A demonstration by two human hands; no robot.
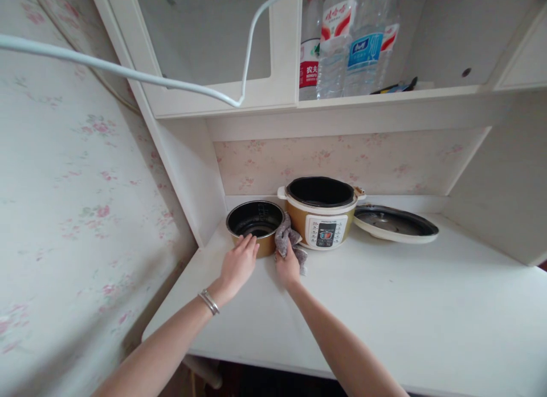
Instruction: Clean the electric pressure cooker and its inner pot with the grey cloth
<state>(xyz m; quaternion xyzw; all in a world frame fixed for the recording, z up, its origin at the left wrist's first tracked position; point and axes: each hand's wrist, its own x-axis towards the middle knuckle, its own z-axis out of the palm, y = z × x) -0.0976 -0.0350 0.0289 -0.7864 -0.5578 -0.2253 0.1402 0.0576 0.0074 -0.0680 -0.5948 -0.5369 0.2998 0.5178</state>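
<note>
A black-lined inner pot [265,248] with a gold outside stands upright on the white tabletop. My left hand [240,260], with a silver bracelet at the wrist, grips its near rim, fingers hooked over the edge and the thumb hidden. In my right hand [288,267] is a bunched grey-brown cloth [282,235], pressed against the right outer side of the pot. Just right of the cloth sits a gold and white electric pressure cooker [294,215] with its top off and a control panel facing me. Its round lid [395,219] lies upside down farther right.
The white tabletop [376,306] meets a flowered wall on the left. Above hangs a white cabinet [226,98] whose open shelf holds several plastic bottles [335,49]. A white cable [171,81] crosses the upper left, close to the camera.
</note>
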